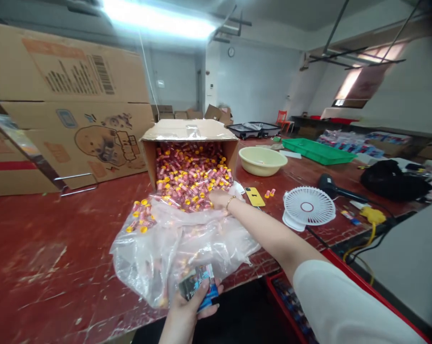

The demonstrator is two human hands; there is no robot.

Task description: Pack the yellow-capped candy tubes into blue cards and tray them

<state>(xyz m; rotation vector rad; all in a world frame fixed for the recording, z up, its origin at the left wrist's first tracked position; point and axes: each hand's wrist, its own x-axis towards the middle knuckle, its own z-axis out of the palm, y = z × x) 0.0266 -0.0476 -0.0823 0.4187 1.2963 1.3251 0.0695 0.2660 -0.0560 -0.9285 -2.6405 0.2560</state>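
Red table (40, 248) in a pale-walled room, lit from overhead. At its middle, a carton (190, 129) opens toward the person, filled with pink tubes (187, 179) capped in yellow; a clear plastic bag (208, 241) spills from its mouth to the table's near edge. A smaller cluster of tubes lies on the bag, left of the opening. Right hand (220, 199): at the carton's mouth, against the right side of the heap; its fingertips are hidden, so whether they grip a tube cannot be told. Left hand (189, 308): nearer the person, below the heap and apart from it, pinching a blue printed packet (206, 276) between thumb and fingers, over the bag's near edge. Right of the carton: bowl (262, 166), phone (254, 197) and fan (310, 205).
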